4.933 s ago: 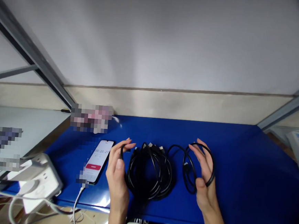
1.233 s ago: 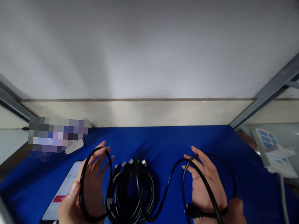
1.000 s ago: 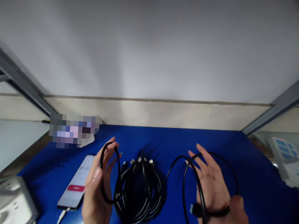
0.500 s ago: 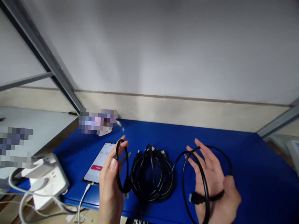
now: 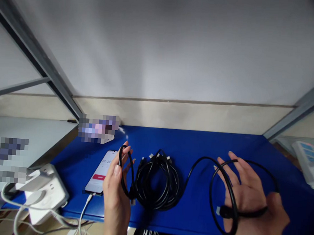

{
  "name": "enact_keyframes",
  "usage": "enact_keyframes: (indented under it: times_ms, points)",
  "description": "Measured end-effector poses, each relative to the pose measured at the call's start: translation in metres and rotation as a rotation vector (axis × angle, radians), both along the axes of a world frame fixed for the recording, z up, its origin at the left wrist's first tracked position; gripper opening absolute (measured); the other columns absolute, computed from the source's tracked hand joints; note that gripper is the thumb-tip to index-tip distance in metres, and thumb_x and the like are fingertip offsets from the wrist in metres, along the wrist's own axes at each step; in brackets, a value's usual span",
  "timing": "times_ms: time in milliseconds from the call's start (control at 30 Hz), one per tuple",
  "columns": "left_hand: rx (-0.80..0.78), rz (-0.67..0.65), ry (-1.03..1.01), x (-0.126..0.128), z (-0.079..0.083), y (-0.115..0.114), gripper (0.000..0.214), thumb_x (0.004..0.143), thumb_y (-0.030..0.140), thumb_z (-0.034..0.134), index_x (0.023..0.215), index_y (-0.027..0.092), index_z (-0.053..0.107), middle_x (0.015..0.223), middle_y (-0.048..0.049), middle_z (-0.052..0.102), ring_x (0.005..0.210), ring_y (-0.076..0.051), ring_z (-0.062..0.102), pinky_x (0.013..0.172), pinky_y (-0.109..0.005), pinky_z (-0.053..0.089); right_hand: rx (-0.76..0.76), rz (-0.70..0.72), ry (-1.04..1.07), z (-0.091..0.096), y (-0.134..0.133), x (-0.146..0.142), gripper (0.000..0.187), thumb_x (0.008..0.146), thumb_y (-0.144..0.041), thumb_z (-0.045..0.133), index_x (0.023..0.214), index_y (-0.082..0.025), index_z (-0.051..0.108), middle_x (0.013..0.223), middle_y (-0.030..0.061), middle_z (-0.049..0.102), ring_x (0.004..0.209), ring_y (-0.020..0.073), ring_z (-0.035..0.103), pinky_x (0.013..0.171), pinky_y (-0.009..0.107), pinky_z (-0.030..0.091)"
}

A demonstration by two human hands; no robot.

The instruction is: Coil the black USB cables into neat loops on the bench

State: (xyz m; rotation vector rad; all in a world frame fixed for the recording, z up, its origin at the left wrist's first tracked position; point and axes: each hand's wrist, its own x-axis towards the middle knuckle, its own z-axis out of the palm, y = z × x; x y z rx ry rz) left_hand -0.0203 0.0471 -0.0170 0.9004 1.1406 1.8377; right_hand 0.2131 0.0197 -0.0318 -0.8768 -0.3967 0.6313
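My left hand holds a loop of black USB cable between thumb and fingers, its plug hanging beside the wrist. My right hand is turned palm up with fingers spread. Loops of black USB cable run over its fingers and palm, caught at the thumb, and a plug with a light metal tip lies across the palm. Between my hands, a pile of coiled black cables rests on the blue table, several plugs showing at its top. One strand runs from my right hand to the pile's edge, where I lose it.
A phone with a timer on screen lies left of my left hand, a white charging lead plugged in. Further left sits a white power strip with tangled cords. Grey metal posts frame the table.
My right hand has moved to the right with its cable loops, drawing out the strand towards the pile. My left hand keeps its hold, almost unmoved. The view has shifted slightly.
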Motion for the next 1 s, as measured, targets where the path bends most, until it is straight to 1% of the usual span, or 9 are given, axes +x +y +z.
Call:
enact_keyframes:
  times_ms: [67,200,367,467,567,700,867,933,1000]
  points:
    - [0.009,0.006,0.004,0.0,-0.002,0.001,0.041,0.097,0.057,0.069,0.125,0.03,0.081,0.154,-0.0078,0.067,0.15,-0.038,0.054,0.126,-0.058,0.038,-0.052,-0.025,0.035,0.001,0.002,0.004,0.056,0.091,-0.065,0.055,0.114,-0.019,0.076,0.147,0.019,0.069,0.133,0.0482,0.066,0.122,0.076,0.03]
    - [-0.014,-0.038,0.04,-0.002,-0.003,0.0,0.037,0.095,0.054,0.075,0.119,0.028,0.084,0.16,-0.0083,0.063,0.154,-0.04,0.05,0.128,-0.061,0.036,-0.178,-0.051,0.084,0.001,0.008,0.003,0.056,0.087,-0.065,0.058,0.115,-0.019,0.074,0.146,0.0162,0.07,0.132,0.0434,0.068,0.122,0.069,0.035]
    - [-0.025,-0.032,0.069,-0.007,-0.003,-0.006,0.035,0.094,0.053,0.075,0.113,0.026,0.087,0.157,-0.0115,0.065,0.153,-0.042,0.051,0.124,-0.062,0.041,-0.214,-0.017,0.07,0.0,0.013,-0.003,0.06,0.086,-0.068,0.058,0.117,-0.019,0.073,0.144,0.0157,0.07,0.131,0.0408,0.067,0.118,0.064,0.04]
    - [-0.041,-0.012,0.108,-0.01,-0.004,-0.007,0.033,0.096,0.053,0.073,0.107,0.025,0.088,0.159,-0.0119,0.063,0.154,-0.042,0.048,0.125,-0.061,0.04,-0.216,-0.008,0.042,-0.014,0.019,-0.003,0.06,0.086,-0.068,0.059,0.119,-0.02,0.071,0.143,0.0155,0.069,0.128,0.0399,0.068,0.115,0.062,0.042]
    - [-0.073,-0.002,0.145,-0.012,-0.007,-0.003,0.034,0.096,0.053,0.073,0.102,0.024,0.088,0.158,-0.0133,0.063,0.154,-0.043,0.048,0.126,-0.062,0.039,-0.231,-0.061,0.011,-0.038,0.029,-0.003,0.061,0.087,-0.07,0.06,0.123,-0.021,0.068,0.147,0.0149,0.066,0.127,0.0376,0.068,0.111,0.058,0.045]
    - [-0.104,0.019,0.168,-0.011,-0.011,0.003,0.039,0.095,0.058,0.071,0.106,0.023,0.086,0.152,-0.0145,0.068,0.152,-0.045,0.051,0.122,-0.063,0.043,-0.264,-0.054,0.032,-0.063,0.038,-0.002,0.064,0.086,-0.072,0.061,0.124,-0.021,0.066,0.146,0.0164,0.066,0.123,0.0364,0.069,0.106,0.054,0.047]
    - [-0.131,-0.01,0.089,-0.01,-0.011,0.008,0.043,0.096,0.052,0.073,0.126,0.023,0.08,0.148,-0.0128,0.072,0.149,-0.041,0.056,0.124,-0.063,0.04,-0.285,-0.082,0.022,-0.067,0.036,0.0,0.062,0.086,-0.071,0.063,0.124,-0.022,0.066,0.146,0.0147,0.067,0.122,0.0345,0.069,0.104,0.051,0.048]
    - [-0.14,-0.015,0.065,-0.012,-0.01,0.009,0.042,0.096,0.051,0.073,0.125,0.022,0.08,0.145,-0.0128,0.073,0.147,-0.041,0.058,0.125,-0.062,0.04,-0.297,-0.086,0.026,-0.067,0.035,0.001,0.061,0.086,-0.071,0.062,0.122,-0.021,0.066,0.144,0.0155,0.067,0.121,0.0348,0.07,0.103,0.051,0.049]
    - [-0.138,-0.017,0.055,-0.013,-0.009,0.009,0.038,0.096,0.052,0.073,0.118,0.022,0.082,0.142,-0.0132,0.075,0.148,-0.04,0.056,0.126,-0.061,0.04,-0.309,-0.084,0.024,-0.068,0.035,0.002,0.061,0.087,-0.071,0.06,0.122,-0.021,0.066,0.144,0.015,0.068,0.121,0.0341,0.07,0.101,0.049,0.049]
